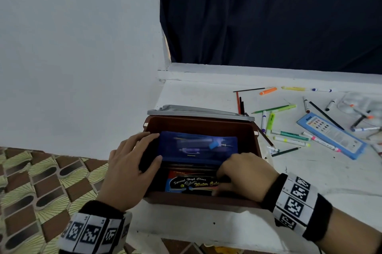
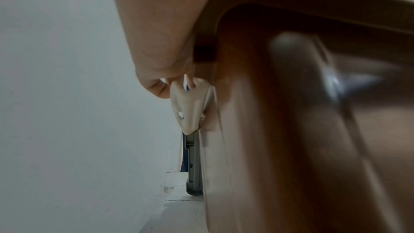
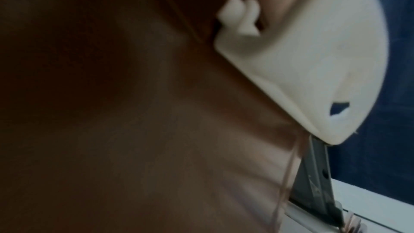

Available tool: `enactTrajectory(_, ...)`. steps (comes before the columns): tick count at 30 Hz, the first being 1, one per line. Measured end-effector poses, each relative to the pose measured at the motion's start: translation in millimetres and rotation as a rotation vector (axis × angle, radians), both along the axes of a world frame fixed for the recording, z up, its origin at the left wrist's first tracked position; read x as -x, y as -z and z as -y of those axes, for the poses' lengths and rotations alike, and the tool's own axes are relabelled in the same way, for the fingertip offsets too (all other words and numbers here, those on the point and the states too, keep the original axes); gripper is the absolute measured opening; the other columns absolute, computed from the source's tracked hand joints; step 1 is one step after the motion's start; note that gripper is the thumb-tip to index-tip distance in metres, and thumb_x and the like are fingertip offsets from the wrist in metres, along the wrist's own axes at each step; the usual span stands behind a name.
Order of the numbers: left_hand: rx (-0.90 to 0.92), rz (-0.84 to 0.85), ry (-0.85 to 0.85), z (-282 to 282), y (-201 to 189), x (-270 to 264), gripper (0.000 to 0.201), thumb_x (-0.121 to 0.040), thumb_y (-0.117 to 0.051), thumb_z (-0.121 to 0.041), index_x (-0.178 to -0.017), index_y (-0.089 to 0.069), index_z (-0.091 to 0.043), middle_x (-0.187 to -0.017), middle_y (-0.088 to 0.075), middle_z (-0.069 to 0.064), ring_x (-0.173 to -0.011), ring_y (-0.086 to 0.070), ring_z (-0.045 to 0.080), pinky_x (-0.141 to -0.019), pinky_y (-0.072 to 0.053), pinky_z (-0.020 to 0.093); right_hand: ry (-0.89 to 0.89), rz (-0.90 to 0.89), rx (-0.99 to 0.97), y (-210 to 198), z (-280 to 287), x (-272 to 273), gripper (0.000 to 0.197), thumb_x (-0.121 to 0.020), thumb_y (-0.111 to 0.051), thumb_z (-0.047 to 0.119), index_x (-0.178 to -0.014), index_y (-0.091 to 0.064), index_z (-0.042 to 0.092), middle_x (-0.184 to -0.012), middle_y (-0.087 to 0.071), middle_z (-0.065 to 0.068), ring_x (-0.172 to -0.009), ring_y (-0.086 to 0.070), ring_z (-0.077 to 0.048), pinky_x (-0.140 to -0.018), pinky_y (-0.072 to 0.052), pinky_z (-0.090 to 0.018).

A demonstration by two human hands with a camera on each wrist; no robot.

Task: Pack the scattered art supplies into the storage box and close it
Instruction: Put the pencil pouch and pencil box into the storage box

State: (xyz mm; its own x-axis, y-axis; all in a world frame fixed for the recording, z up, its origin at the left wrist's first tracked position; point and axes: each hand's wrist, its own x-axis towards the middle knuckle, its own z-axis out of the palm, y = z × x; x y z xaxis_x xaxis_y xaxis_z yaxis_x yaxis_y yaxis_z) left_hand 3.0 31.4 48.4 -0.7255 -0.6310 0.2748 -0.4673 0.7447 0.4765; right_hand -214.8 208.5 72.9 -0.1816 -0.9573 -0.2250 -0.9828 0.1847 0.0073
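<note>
A: Where was the blue rectangular pouch with the see-through front (image 1: 197,146)?

B: Inside the open brown plastic storage box (image 1: 198,124), propped above a flat water-colour pack with red and black print (image 1: 192,183). Its long axis ran left to right along the box, its clear face turned up toward the head camera.

A: And the hands?

B: The left hand (image 1: 132,169) curled round the pouch's left end, thumb on the near edge and fingers over the top. The right hand (image 1: 246,173) reached in at the right end, but its fingertips were hidden, so I couldn't tell whether it gripped the pouch or the pack.

A: How would the pouch handle?

B: Light and soft, I'd judge, with stiff pens inside; likely to sag if lifted by one corner. Holding both short ends looked sensible.

A: What lay around it?

B: The grey lid (image 1: 199,112) stood swung back behind the box, with cream latches on the sides (image 2: 190,105). On the white ledge (image 1: 299,181) to the right lay scattered markers and pencils (image 1: 289,136) and a blue flat paint palette case (image 1: 332,136), still unpacked.
</note>
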Motion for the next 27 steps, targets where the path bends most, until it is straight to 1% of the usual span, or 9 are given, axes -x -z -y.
enactTrajectory(4, -0.012, -0.008, -0.001, 0, 1, 0, 0.06, -0.087, -0.035, -0.062, -0.141, -0.045, -0.038, -0.141, -0.044, -0.017, -0.128, -0.043, 0.008, -0.102, -0.031, 0.033, 0.044, 0.013, 0.25, 5, -2, 6, 0.038, -0.091, -0.049, 0.053, -0.122, -0.058, 0.033, -0.116, -0.058, 0.007, -0.11, -0.054, -0.018, -0.083, -0.045, -0.037)
enactTrajectory(7, -0.019, -0.006, -0.003, 2, 1, -1, 0.059, -0.087, -0.035, -0.062, -0.14, -0.045, -0.038, -0.142, -0.043, -0.017, -0.128, -0.043, 0.009, -0.102, -0.03, 0.033, 0.127, -0.034, 0.233, 7, -2, 8, 0.057, -0.086, -0.058, 0.043, -0.139, -0.04, 0.03, -0.135, -0.048, 0.001, -0.122, -0.048, -0.023, -0.093, -0.043, -0.041)
enactTrajectory(10, -0.03, -0.009, -0.003, 2, 2, -2, 0.059, -0.087, -0.035, -0.062, -0.139, -0.046, -0.037, -0.142, -0.043, -0.017, -0.128, -0.043, 0.009, -0.103, -0.03, 0.034, 0.119, -0.128, 0.162, 9, 0, 9, 0.07, -0.083, -0.06, 0.041, -0.144, -0.028, 0.028, -0.138, -0.047, 0.0, -0.116, -0.054, -0.025, -0.092, -0.042, -0.04)
enactTrajectory(15, -0.035, -0.003, -0.01, 1, 2, -2, 0.058, -0.087, -0.035, -0.061, -0.138, -0.047, -0.038, -0.143, -0.043, -0.017, -0.128, -0.043, 0.008, -0.104, -0.032, 0.036, 0.175, -0.202, 0.147, 8, 9, 16, 0.072, -0.087, -0.06, 0.035, -0.148, -0.025, 0.021, -0.132, -0.053, -0.004, -0.111, -0.056, -0.026, -0.091, -0.042, -0.037)
enactTrajectory(17, -0.034, 0.005, -0.01, 1, 2, -2, 0.058, -0.087, -0.035, -0.062, -0.138, -0.047, -0.038, -0.143, -0.043, -0.018, -0.128, -0.042, 0.008, -0.103, -0.031, 0.034, 0.162, -0.235, 0.132, 7, 12, 17, 0.057, -0.086, -0.06, 0.032, -0.138, -0.042, 0.017, -0.122, -0.06, -0.006, -0.107, -0.058, -0.028, -0.087, -0.043, -0.038)
enactTrajectory(19, -0.03, 0.006, -0.008, 1, 2, -3, 0.058, -0.087, -0.035, -0.062, -0.138, -0.048, -0.038, -0.142, -0.044, -0.018, -0.128, -0.042, 0.008, -0.103, -0.03, 0.033, 0.116, -0.238, 0.145, 5, 14, 14, 0.028, -0.079, -0.064, 0.026, -0.105, -0.064, 0.016, -0.097, -0.069, -0.006, -0.09, -0.063, -0.029, -0.075, -0.047, -0.038)
enactTrajectory(21, -0.025, -0.002, -0.008, 1, 1, -2, 0.058, -0.086, -0.036, -0.061, -0.137, -0.049, -0.038, -0.142, -0.044, -0.018, -0.128, -0.042, 0.009, -0.102, -0.03, 0.033, 0.122, -0.229, 0.223, 2, 12, 15, 0.013, -0.066, -0.073, 0.022, -0.074, -0.063, 0.018, -0.068, -0.065, -0.005, -0.065, -0.063, -0.028, -0.059, -0.047, -0.036)
enactTrajectory(23, -0.025, -0.011, -0.009, 0, 1, -2, 0.058, -0.085, -0.036, -0.061, -0.137, -0.05, -0.037, -0.142, -0.045, -0.018, -0.129, -0.042, 0.01, -0.103, -0.03, 0.034, 0.135, -0.126, 0.35, 0, 9, 18, 0.011, -0.072, -0.07, 0.023, -0.075, -0.061, 0.018, -0.068, -0.062, -0.002, -0.062, -0.061, -0.027, -0.056, -0.046, -0.035)
enactTrajectory(27, 0.003, -0.002, 0.004, 0, -1, -2, 0.058, -0.086, -0.037, -0.061, -0.137, -0.051, -0.036, -0.141, -0.046, -0.015, -0.133, -0.037, 0.013, -0.107, -0.034, 0.043, 0.166, 0.235, 0.528, -4, -1, 21, 0.007, -0.095, -0.05, 0.027, -0.096, -0.056, 0.024, -0.092, -0.06, 0.007, -0.078, -0.057, -0.012, -0.069, -0.046, -0.033)
